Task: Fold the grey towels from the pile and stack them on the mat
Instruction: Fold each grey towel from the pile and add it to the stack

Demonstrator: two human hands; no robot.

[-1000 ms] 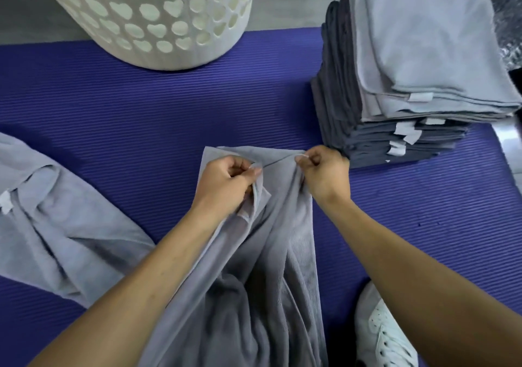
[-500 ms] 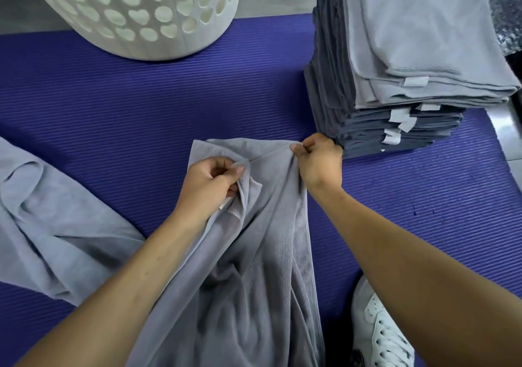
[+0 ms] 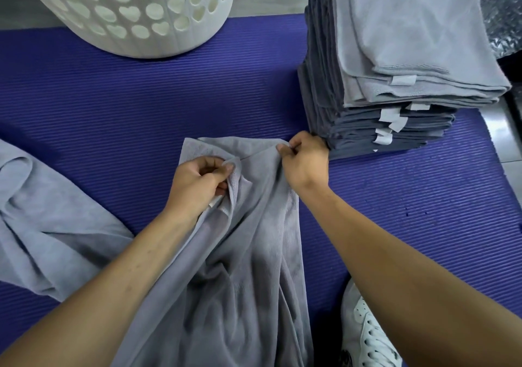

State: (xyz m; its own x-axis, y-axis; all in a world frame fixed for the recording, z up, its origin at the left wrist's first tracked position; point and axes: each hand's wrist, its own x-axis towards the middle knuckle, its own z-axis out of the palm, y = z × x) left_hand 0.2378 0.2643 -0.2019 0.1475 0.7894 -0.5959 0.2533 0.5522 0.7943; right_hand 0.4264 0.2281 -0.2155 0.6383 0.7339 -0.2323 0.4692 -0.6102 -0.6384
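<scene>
A light grey towel (image 3: 248, 253) hangs bunched from the near edge up onto the purple mat (image 3: 127, 107). My left hand (image 3: 197, 186) grips a gathered fold near the towel's top edge. My right hand (image 3: 305, 163) pinches the top edge at its right corner. The edge runs taut between the two hands. A tall stack of folded towels (image 3: 395, 84) stands on the mat just right of my right hand, dark grey below and light grey on top. The right knuckles are close to the stack's lowest towels.
A white laundry basket (image 3: 135, 13) with heart-shaped holes stands at the mat's far left. Another loose grey towel (image 3: 48, 220) lies crumpled at the left. A white sneaker (image 3: 367, 335) shows at the bottom right. Grey floor borders the mat at the far side.
Both hands keep their hold on the towel's top edge. The right hand has shifted slightly toward the stack and the edge between the hands is a little wider.
</scene>
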